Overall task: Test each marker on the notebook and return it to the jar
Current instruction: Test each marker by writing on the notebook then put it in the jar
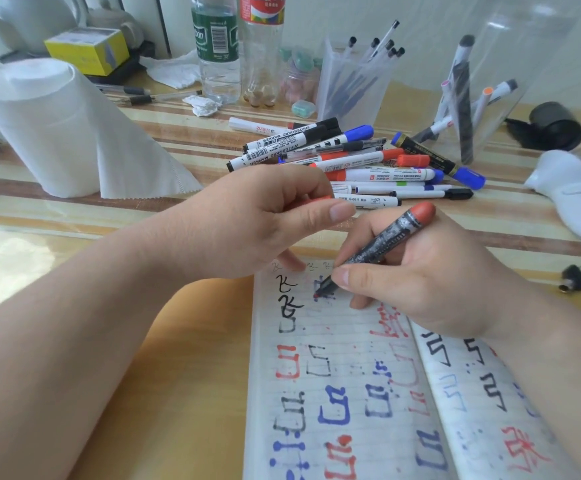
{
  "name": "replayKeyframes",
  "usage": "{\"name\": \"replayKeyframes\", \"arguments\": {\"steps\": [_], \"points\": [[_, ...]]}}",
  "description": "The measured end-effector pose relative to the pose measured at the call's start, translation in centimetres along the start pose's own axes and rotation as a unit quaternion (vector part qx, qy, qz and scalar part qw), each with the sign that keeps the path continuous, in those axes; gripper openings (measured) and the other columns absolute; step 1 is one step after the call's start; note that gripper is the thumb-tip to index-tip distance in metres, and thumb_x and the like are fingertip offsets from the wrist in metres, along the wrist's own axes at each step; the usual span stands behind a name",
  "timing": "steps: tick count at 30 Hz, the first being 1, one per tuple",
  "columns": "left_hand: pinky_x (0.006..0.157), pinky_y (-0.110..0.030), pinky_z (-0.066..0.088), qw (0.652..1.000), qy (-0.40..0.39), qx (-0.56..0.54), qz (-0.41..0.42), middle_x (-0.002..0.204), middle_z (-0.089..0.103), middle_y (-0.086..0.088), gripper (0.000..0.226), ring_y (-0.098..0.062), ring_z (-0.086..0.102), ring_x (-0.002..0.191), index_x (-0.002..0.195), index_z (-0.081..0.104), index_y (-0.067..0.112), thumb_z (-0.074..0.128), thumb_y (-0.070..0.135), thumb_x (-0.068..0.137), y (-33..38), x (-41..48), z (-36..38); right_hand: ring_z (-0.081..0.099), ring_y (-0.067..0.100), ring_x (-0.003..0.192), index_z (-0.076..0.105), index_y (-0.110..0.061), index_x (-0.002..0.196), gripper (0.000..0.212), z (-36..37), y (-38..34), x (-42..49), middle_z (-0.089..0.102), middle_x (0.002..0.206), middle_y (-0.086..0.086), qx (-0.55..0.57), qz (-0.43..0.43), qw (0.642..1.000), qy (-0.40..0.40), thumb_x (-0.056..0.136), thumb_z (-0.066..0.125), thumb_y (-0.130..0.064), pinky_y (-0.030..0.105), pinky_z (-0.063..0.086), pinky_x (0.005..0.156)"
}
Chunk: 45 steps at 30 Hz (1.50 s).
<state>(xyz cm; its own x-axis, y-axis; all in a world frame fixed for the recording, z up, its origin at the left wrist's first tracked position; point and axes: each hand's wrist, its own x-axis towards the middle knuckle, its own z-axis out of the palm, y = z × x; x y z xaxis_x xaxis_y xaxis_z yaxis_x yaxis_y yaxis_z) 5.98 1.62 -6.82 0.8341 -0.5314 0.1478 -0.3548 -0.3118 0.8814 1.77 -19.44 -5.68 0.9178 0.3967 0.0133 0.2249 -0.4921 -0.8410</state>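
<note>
One worn black marker with a red end (382, 249) sits pinched low on its barrel in the right hand (420, 285), tip on the open lined notebook (334, 393) near its far edge. The left hand (264, 223) curls round what looks like the red cap (318, 199). The marker is probably light, stiff and smooth, best gripped mid-barrel. A clear plastic jar (510, 81) stands far right on the glossy striped table (178, 341), beyond a loose marker pile (351, 157).
</note>
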Motion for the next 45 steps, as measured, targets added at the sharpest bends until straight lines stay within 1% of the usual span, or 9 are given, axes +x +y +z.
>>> {"name": "replayKeyframes", "arguments": {"steps": [5,9,14,18,29,34,39,43,45], "points": [[0.061,-0.042,0.065,1.0,0.001,-0.008,0.008,0.061,0.041,0.014,0.045,-0.006,0.051,0.056,0.095,0.064,0.006,0.055,0.05,0.097,0.6,-0.2,0.1,0.068,0.012,0.054,0.071,-0.023,0.076,0.007,-0.1,0.1,0.2,0.068,0.058,0.003,-0.001,-0.002,1.0,-0.011,0.071,0.073,-0.028,0.032,0.055,0.053],[0.069,-0.051,0.064,0.996,-0.014,-0.083,-0.029,0.061,0.038,0.012,0.037,-0.006,0.041,0.052,0.099,0.064,0.006,0.048,0.039,0.099,0.9,-0.6,-0.2,0.051,0.011,0.048,0.067,-0.015,0.07,0.005,-0.7,0.6,0.5,0.053,0.049,0.0,-0.03,-0.017,0.999,0.018,0.069,0.068,-0.02,0.027,0.039,0.044],[0.071,-0.047,0.065,0.999,-0.021,-0.038,-0.011,0.073,0.047,0.013,0.015,-0.009,0.049,0.065,0.098,0.061,0.019,0.055,0.032,0.094,1.0,-0.8,0.1,0.036,0.02,0.043,0.064,-0.012,0.065,0.015,-1.2,0.8,1.1,0.042,0.049,0.009,0.317,-0.043,0.934,0.157,0.076,0.061,-0.004,0.024,0.033,0.043],[0.068,-0.041,0.065,1.0,-0.021,0.0,0.007,0.078,0.052,0.017,0.012,-0.013,0.058,0.072,0.101,0.06,0.025,0.06,0.033,0.092,0.5,-0.7,0.1,0.03,0.017,0.045,0.06,-0.014,0.065,0.015,-1.2,0.6,1.2,0.043,0.05,0.007,0.412,-0.041,0.889,0.194,0.079,0.059,-0.008,0.021,0.028,0.042],[0.059,-0.037,0.064,0.996,0.047,0.044,0.063,0.082,0.063,0.001,0.025,-0.023,0.067,0.068,0.106,0.059,0.031,0.064,0.051,0.091,0.3,-0.7,0.9,0.051,0.02,0.048,0.069,-0.02,0.074,0.013,-0.9,1.0,0.8,0.064,0.064,0.015,0.355,-0.072,0.921,0.143,0.085,0.073,-0.015,0.023,0.034,0.04],[0.062,-0.044,0.063,0.991,0.09,0.011,0.099,0.092,0.074,-0.005,0.03,-0.028,0.073,0.076,0.106,0.065,0.017,0.067,0.044,0.092,0.7,-0.7,2.1,0.043,0.015,0.041,0.068,-0.015,0.065,0.026,-0.3,0.5,0.7,0.057,0.056,0.008,0.328,-0.085,0.933,0.121,0.086,0.079,-0.026,0.018,0.032,0.044],[0.061,-0.04,0.063,0.985,0.118,0.029,0.12,0.089,0.076,-0.003,0.022,-0.023,0.075,0.072,0.102,0.065,0.013,0.069,0.033,0.095,1.1,-0.8,2.3,0.027,0.014,0.036,0.048,0.005,0.063,0.046,0.3,-0.2,0.6,0.04,0.052,0.014,0.37,-0.032,0.919,0.133,0.087,0.074,-0.024,0.018,0.025,0.042],[0.057,-0.036,0.056,0.972,0.139,0.114,0.15,0.081,0.073,0.0,0.022,-0.019,0.071,0.068,0.099,0.068,0.014,0.069,0.035,0.094,1.4,-1.1,1.9,0.026,0.01,0.035,0.059,-0.011,0.059,0.03,0.1,-0.6,0.5,0.04,0.048,0.004,0.395,-0.001,0.914,0.097,0.083,0.07,-0.024,0.016,0.022,0.041],[0.058,-0.036,0.051,0.967,0.145,0.148,0.151,0.076,0.07,0.003,0.023,-0.019,0.066,0.066,0.097,0.07,0.015,0.069,0.038,0.093,1.4,-0.9,1.7,0.026,0.011,0.037,0.058,-0.004,0.062,0.032,0.2,-0.5,0.5,0.04,0.049,0.006,0.382,0.009,0.919,0.095,0.084,0.071,-0.024,0.017,0.022,0.041]]}}
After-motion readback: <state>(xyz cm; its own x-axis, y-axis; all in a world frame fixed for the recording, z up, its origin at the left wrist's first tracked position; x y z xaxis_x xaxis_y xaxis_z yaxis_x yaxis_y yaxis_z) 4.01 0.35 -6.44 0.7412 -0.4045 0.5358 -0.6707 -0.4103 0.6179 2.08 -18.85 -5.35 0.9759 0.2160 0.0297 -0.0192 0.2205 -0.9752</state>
